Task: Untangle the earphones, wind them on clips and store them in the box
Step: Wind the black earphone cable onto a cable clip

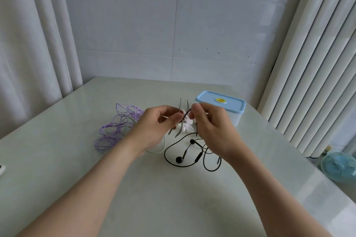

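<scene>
White curtains (28, 44) are hanging on both sides of a pale table (173, 208), and a tiled wall is standing behind it. Both hands are hovering over the middle of the table, a bit toward the far edge. The left hand (154, 129) and the right hand (213, 129) are each pinching one short bit of cord from the black earphones (179, 159), with fingers curled and close together. The rest of that cord is lying in loose loops on the table just under the right hand, with both buds showing. The purple earphones (113, 125) are lying in a messy bunch nearer the left edge. The white clips (186, 127) are sitting in a small heap right behind the hands. The box (238, 117) is waiting near the far right corner with its blue lid on. It looks like the person is untangling the black cord. To do this well, I think the hands should be pulling softly, because a hard tug could be making a knot tighter. Following the cord from one bud, loop by loop, and holding it away from the purple bunch should be helping too
</scene>
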The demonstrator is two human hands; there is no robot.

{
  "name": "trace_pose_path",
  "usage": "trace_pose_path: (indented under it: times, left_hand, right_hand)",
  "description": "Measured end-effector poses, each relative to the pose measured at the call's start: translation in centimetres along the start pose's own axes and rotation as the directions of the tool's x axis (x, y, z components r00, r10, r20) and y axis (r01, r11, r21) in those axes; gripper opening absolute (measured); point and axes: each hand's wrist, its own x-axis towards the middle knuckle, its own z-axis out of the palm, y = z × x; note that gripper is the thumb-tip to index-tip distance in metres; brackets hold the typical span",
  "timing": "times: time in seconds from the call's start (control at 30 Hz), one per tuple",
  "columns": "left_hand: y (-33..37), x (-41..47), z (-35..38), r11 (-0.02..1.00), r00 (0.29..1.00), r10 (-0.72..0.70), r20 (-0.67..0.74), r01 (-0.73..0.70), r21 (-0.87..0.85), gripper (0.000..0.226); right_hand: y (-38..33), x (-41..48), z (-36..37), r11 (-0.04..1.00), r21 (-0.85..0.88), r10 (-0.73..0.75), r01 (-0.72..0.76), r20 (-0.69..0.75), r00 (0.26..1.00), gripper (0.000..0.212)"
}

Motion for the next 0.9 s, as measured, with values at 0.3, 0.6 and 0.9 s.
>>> trace_pose_path:
  times: [0.3, 0.6, 0.9]
  left_hand:
    - [0.3, -0.6, 0.7, 0.972, 0.98, 0.036, 0.196, -0.08, 0.222, 0.018]
    - [0.8, -0.3, 0.5, 0.97, 0.989, 0.052, 0.14, -0.017, -0.243, 0.022]
    - [0.4, 0.4, 0.0, 0.964, 0.994, -0.035, -0.101, 0.007, -0.267, 0.022]
  right_hand:
    - [0.8, 0.8, -1.4, 0.956, 0.213, 0.236, -0.202, -0.153, 0.96, 0.038]
    - [3.3, 1.5, -1.5, 0.958, -0.175, 0.161, -0.226, -0.322, 0.933, 0.026]
    - [2.2, 0.3, -0.1, 0.931, -0.356, 0.0, 0.078, 0.216, 0.976, 0.02]
